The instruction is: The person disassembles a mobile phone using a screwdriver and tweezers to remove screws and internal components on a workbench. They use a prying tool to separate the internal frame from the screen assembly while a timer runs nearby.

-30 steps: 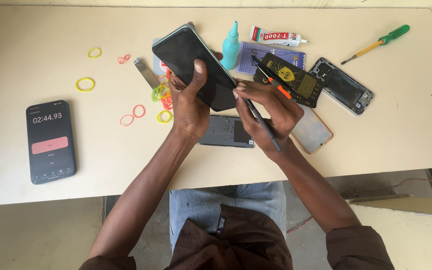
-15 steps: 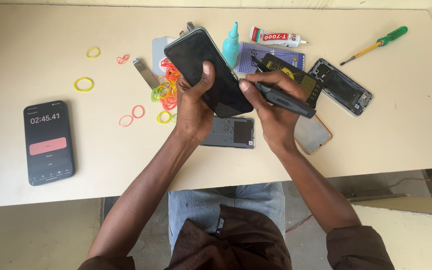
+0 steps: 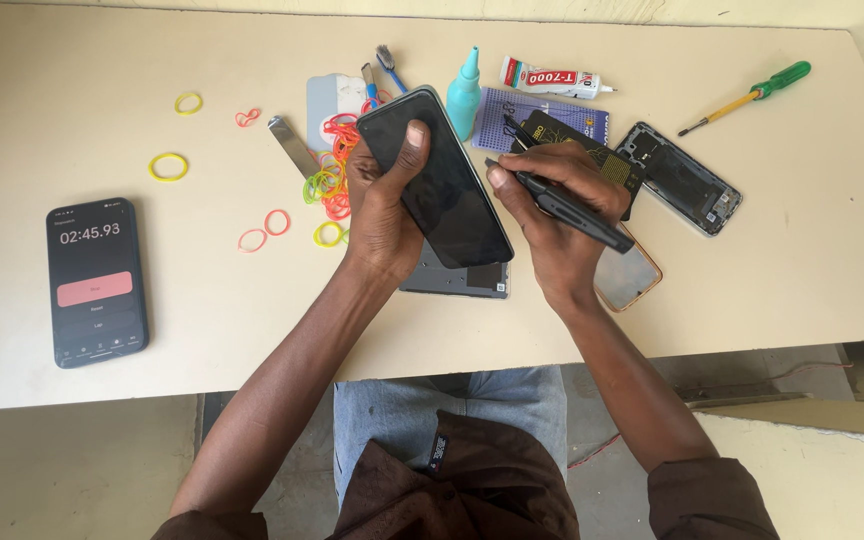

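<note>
I see the dark phone just above frame centre, lifted off the desk, its long axis running from upper left to lower right, top end toward the blue bottle. My left hand has its fingers wrapped shut around the phone's left edge, thumb on the glass. My right hand pinches a dark slim tool, tip near the phone's right edge. I judge this the edge-working step; next calls for a steady, shallow tip placement.
</note>
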